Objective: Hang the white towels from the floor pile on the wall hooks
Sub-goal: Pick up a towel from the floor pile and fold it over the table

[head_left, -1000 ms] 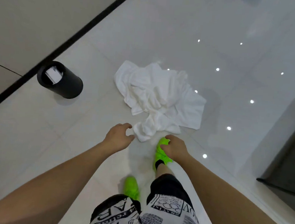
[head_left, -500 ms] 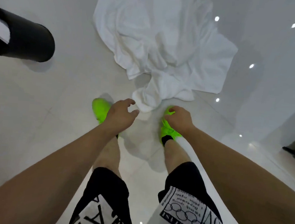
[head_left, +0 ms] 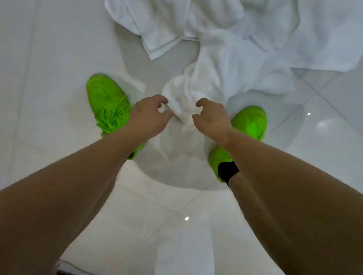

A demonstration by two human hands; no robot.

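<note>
Both hands [head_left: 149, 115] [head_left: 212, 118] low, fingers [head_left: 163, 99] curled.

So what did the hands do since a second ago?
Both hands came down to the towel pile. The left hand and right hand now reach its near bunched end, fingers curled at it. The towels stayed on the floor.

Both hands — left hand [head_left: 148, 115], right hand [head_left: 213, 118] — curl at the towel pile's [head_left: 216, 42] nearest bunched end, between green shoes [head_left: 106, 103].
</note>
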